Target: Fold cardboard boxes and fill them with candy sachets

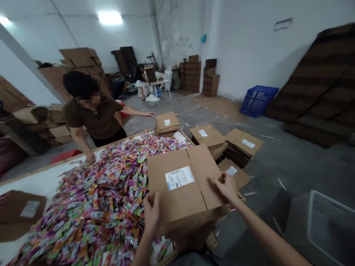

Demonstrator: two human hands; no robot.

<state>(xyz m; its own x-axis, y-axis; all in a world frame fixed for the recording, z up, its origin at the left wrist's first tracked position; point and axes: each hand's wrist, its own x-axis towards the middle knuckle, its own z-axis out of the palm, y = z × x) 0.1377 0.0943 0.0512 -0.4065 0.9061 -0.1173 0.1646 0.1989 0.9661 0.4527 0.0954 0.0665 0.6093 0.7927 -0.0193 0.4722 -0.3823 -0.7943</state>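
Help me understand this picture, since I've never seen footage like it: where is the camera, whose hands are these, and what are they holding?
This picture comes from a camera worn on a person's head, looking forward and down, so you see roughly what they see. The two bare arms at the bottom are theirs: the left hand and right hand both grip a cardboard carton with a white label. Beside it, a white-topped table carries a big heap of colourful small packets. Across the table stands a co-worker, one hand near the heap. Stacks of flattened cartons lie on the floor beyond.
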